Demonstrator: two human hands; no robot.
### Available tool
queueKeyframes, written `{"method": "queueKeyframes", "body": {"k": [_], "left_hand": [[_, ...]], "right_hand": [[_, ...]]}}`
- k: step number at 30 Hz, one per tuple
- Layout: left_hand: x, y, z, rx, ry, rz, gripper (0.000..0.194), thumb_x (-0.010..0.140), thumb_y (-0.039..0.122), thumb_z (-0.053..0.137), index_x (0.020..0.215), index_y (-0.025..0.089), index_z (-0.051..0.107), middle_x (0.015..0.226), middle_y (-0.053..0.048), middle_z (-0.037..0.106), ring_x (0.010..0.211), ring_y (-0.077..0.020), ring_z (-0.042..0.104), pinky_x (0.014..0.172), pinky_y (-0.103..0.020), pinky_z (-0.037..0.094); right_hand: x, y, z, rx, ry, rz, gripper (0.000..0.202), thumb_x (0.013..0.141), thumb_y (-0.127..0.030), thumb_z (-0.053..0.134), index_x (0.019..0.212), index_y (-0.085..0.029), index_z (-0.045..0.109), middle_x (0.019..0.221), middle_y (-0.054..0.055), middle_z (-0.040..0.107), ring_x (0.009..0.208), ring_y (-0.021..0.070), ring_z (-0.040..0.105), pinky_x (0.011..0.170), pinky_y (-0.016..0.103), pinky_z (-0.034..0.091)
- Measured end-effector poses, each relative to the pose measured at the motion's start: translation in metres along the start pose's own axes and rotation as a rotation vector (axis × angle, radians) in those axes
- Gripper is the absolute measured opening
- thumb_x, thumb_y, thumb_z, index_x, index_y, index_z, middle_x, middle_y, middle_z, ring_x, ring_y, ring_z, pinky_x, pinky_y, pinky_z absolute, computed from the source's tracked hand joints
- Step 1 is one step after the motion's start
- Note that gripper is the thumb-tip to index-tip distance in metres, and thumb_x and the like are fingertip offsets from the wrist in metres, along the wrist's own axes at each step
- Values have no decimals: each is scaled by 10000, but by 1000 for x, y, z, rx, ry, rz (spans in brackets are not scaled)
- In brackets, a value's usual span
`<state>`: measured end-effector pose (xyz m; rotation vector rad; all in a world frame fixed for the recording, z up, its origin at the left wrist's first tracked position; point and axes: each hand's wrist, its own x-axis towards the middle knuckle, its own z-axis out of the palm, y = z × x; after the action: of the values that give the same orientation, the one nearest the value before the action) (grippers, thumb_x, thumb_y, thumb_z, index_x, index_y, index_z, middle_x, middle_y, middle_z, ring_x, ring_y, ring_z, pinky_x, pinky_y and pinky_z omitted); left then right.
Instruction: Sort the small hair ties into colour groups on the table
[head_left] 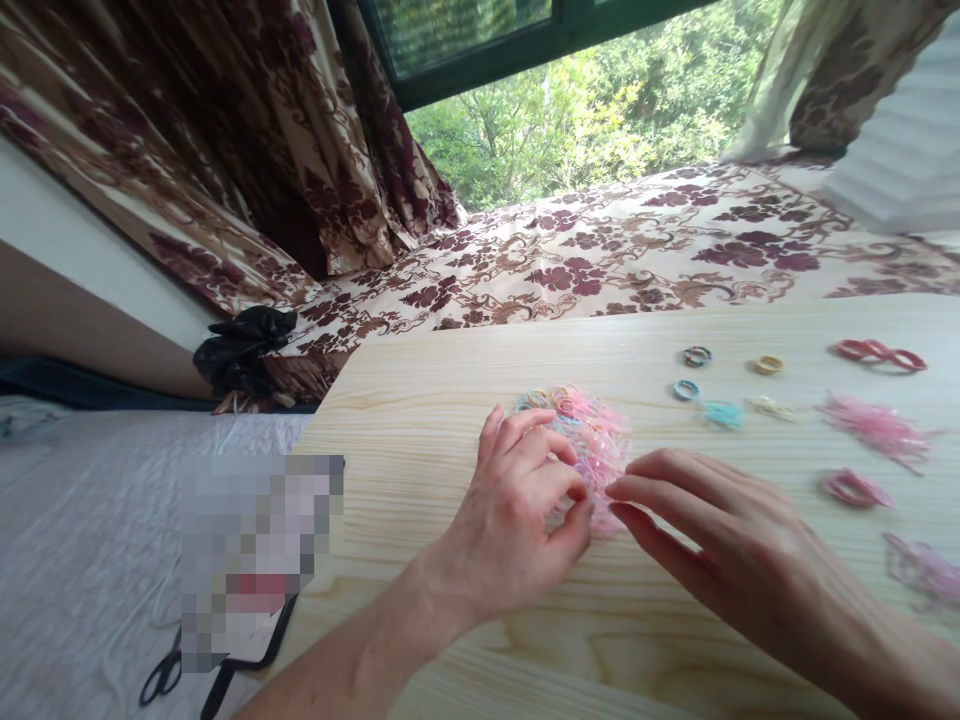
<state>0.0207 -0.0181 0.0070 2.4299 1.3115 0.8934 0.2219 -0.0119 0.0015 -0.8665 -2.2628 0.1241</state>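
Observation:
A loose pile of thin elastic bands [604, 425], mostly pink with some blue and yellow, lies on the pale wooden table [420, 400]. My left hand [517, 510] is over the near left side of the pile, thumb and forefinger pinched together, the other fingers curved above the bands. Just to its right, my right hand [712, 520] has its thumb and forefinger tips close together at the pile's edge. Whatever lies between the fingertips of either hand is too small to make out.
Sorted bands lie to the right: a multicoloured ring [697, 356], blue ring [685, 390], turquoise cluster [723, 415], yellow ring [769, 366], red loops [881, 354], and pink heap [877, 428]. Left of the table are a blurred-out object [259, 560] and a black bag [244, 350].

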Motion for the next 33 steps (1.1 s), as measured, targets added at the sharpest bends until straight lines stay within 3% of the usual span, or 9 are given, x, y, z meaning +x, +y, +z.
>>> {"method": "queueKeyframes", "body": {"k": [21,27,33], "left_hand": [[1,2,-1,-23,-5,-5,100,844,163,621,751,195,638,974,-42,691,1234,-264,540,1156,-551,261],[1,0,0,-24,23,-4,103,839,136,617,755,195,630,971,-36,682,1234,-263,536,1152,-558,260],[0,-7,0,11,76,-3,114,837,103,615,786,204,635,968,-36,674,1229,-261,526,1136,-547,285]], "right_hand": [[0,2,0,-5,-30,-46,132,927,-142,527,930,-205,644,824,30,653,678,110,595,592,227,443],[1,9,-7,-2,-21,20,114,915,-145,544,909,-204,642,851,36,652,721,115,611,639,229,476],[0,26,-22,-176,25,140,161,942,-242,538,873,-212,680,872,56,681,714,138,611,634,260,476]]}}
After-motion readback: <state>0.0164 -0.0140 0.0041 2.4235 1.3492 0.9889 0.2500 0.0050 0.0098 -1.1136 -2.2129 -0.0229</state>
